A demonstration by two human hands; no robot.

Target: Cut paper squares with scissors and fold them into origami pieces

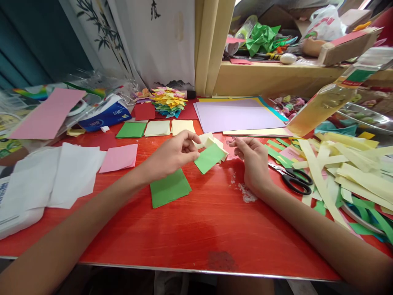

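Observation:
My left hand hovers over the table with its fingers bent and its thumb and index finger apart. Just beyond its thumb lies a green paper square, tilted on top of several cream paper pieces. I cannot tell whether the thumb touches the square's edge. Below this hand rests a stack of green squares. On the right, the fingertips of my right hand are pressed together beside the cream pieces; what they pinch, if anything, is too small to name. Scissors with black handles lie right of that wrist.
Paper strips heap up on the right, near a tilted bottle of yellowish liquid. Lilac sheets and a folded-paper stack are at the back. White sheets and a pink stack lie left on the red table.

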